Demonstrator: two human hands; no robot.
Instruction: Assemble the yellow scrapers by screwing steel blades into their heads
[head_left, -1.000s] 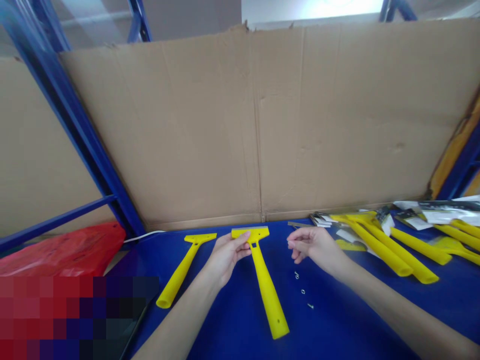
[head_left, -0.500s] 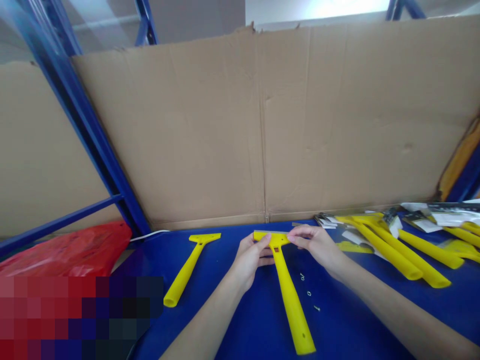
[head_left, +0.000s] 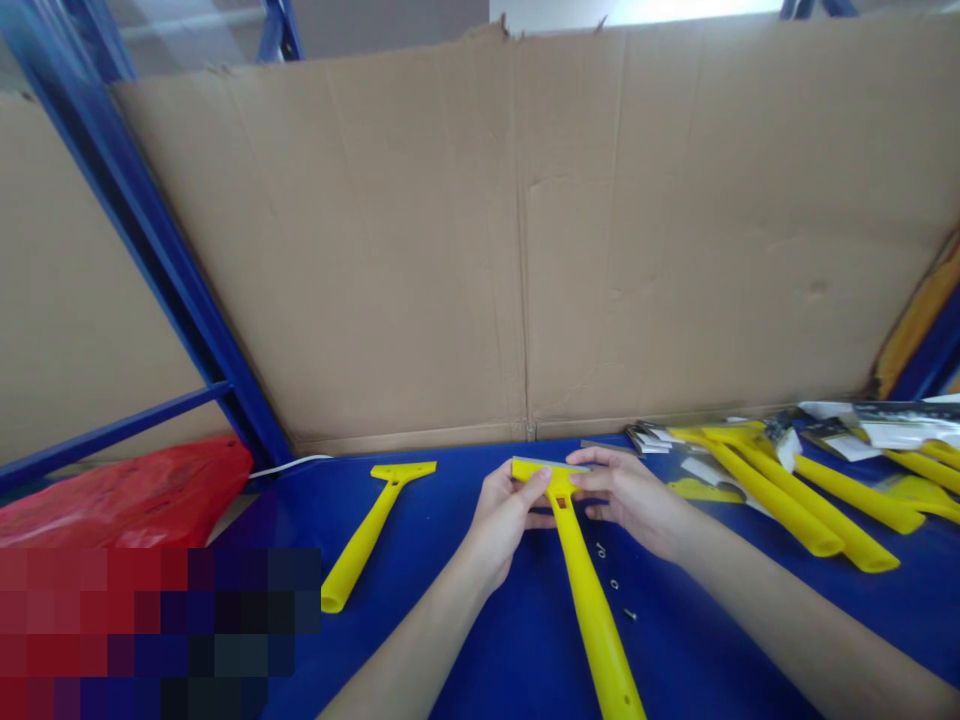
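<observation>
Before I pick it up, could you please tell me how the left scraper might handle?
The left scraper looks fairly stiff, its handle straight. Its hollow-looking end suggests low weight. The wide head would probably limit rolling.

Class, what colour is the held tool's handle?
The handle is bright yellow; it shows best in the head view.

Here's the yellow T-shaped plastic scraper (head_left: 589, 590) between left hand (head_left: 501, 518) and right hand (head_left: 637, 497), small silver metal fasteners (head_left: 630, 614) to its right on the flat blue tabletop (head_left: 510, 655), tall brown cardboard sheet (head_left: 420, 250) behind!
</observation>
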